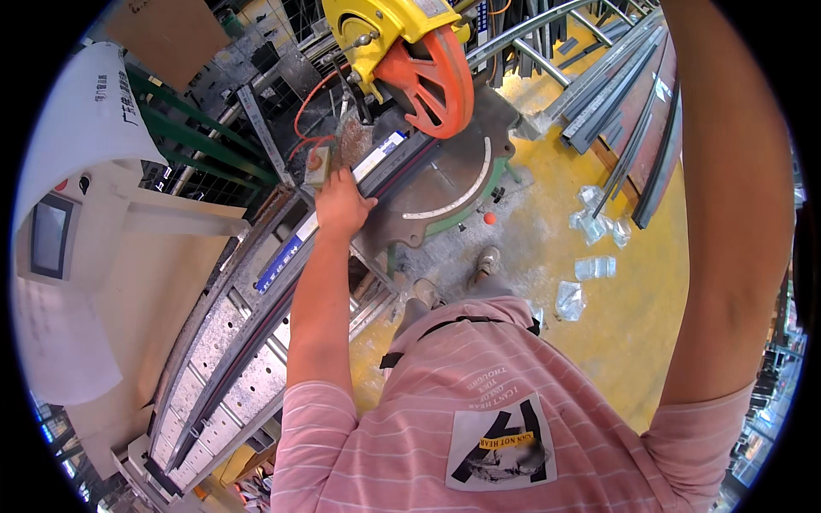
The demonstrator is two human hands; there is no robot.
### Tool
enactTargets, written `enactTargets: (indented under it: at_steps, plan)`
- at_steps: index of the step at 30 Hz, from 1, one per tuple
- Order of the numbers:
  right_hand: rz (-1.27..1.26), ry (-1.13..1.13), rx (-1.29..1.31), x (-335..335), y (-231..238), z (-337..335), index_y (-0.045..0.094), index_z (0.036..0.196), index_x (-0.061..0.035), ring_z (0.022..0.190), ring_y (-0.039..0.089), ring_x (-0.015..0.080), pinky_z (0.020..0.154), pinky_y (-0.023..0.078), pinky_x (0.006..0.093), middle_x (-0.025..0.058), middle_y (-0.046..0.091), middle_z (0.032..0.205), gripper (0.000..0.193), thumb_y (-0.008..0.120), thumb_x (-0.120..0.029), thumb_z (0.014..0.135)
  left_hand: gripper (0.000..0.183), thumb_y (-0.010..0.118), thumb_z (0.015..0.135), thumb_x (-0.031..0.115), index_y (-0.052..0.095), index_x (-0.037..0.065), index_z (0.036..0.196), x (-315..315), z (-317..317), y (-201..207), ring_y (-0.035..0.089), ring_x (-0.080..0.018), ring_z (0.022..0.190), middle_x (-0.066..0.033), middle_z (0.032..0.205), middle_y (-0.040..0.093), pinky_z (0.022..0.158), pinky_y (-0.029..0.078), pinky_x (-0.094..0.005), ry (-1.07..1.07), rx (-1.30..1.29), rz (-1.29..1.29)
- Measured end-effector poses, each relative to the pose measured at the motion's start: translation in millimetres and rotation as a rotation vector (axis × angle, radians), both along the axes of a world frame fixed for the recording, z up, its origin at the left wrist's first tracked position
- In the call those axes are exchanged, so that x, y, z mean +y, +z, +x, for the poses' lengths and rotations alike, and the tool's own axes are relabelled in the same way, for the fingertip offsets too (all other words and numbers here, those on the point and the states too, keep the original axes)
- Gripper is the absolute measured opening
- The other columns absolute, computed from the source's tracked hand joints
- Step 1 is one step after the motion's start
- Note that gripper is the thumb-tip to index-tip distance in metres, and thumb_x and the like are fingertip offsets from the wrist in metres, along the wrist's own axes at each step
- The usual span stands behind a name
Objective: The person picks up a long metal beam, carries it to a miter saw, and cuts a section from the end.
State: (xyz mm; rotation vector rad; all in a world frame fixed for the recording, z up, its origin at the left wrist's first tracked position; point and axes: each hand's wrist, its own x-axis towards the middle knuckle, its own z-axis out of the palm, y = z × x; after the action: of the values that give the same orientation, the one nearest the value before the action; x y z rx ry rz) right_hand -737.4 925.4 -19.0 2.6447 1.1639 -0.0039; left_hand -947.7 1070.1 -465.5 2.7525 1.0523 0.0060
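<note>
My left hand (344,205) lies over a long dark metal profile (256,321) with blue-and-white film on it, fingers at its far side and thumb at its near side. The fingertips are close to a small beige control box (317,166) with a red button; whether they touch it I cannot tell. The profile runs from the lower left onto the round grey table (445,192) of a cut-off saw (385,30). The saw's yellow body and orange blade guard (440,81) stand over the profile's far end. My right arm reaches up past the upper edge, its hand out of sight.
A perforated metal roller conveyor (192,385) supports the profile at left. Beside it stands a beige cabinet with a screen (53,237). Dark profiles (629,103) lie in bundles at far right. Crumpled clear plastic (594,268) and an orange ball-like knob (489,219) are near my feet.
</note>
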Motion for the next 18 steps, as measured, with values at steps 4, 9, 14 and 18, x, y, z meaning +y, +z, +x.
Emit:
enactTargets:
  at_steps: [4, 9, 14, 18]
  plan:
    - [-0.091, -0.117, -0.157, 12.2, -8.2, -6.3, 0.074, 0.082, -0.0013, 0.056, 0.064, 0.0187, 0.054, 0.054, 0.0337, 0.0084, 0.074, 0.073, 0.038, 0.069, -0.039, 0.087, 0.071, 0.086, 0.073, 0.039, 0.049, 0.005, 0.123, -3.4, 3.0, 2.0, 0.058, -0.034, 0.12, -0.0128, 0.123, 0.06, 0.1, 0.045, -0.0519, 0.036, 0.035, -0.003]
    - [-0.053, -0.125, -0.15, 11.3, -8.6, -5.2, 0.075, 0.083, -0.0022, 0.056, 0.065, 0.0194, 0.054, 0.054, 0.0343, 0.0091, 0.073, 0.072, 0.036, 0.07, -0.038, 0.088, 0.097, 0.088, 0.071, 0.042, 0.036, 0.003, 0.143, -10.2, 6.6, 3.5, 0.048, -0.0393, 0.134, -0.0184, 0.142, 0.049, 0.104, 0.041, -0.0621, 0.021, 0.044, 0.092]
    - [0.017, -0.039, -0.078, 7.3, -8.0, -4.2, 0.075, 0.086, -0.0024, 0.057, 0.066, 0.0203, 0.056, 0.055, 0.0352, 0.0106, 0.073, 0.073, 0.032, 0.071, -0.035, 0.088, 0.107, 0.088, 0.071, 0.042, 0.027, 0.005, 0.151, -18.6, 11.3, 8.7, 0.037, -0.0415, 0.143, -0.0199, 0.151, 0.04, 0.107, 0.038, -0.0639, 0.009, 0.125, 0.142]
    - [0.033, 0.039, -0.053, -5.5, -6.6, 6.0, 0.076, 0.091, -0.0032, 0.058, 0.067, 0.0217, 0.056, 0.055, 0.036, 0.012, 0.073, 0.074, 0.032, 0.07, -0.034, 0.088, 0.101, 0.086, 0.074, 0.04, 0.029, 0.008, 0.151, -13.6, 14.0, 4.6, 0.051, -0.0407, 0.129, -0.0191, 0.138, 0.05, 0.103, 0.042, -0.0591, 0.041, 0.212, 0.073]
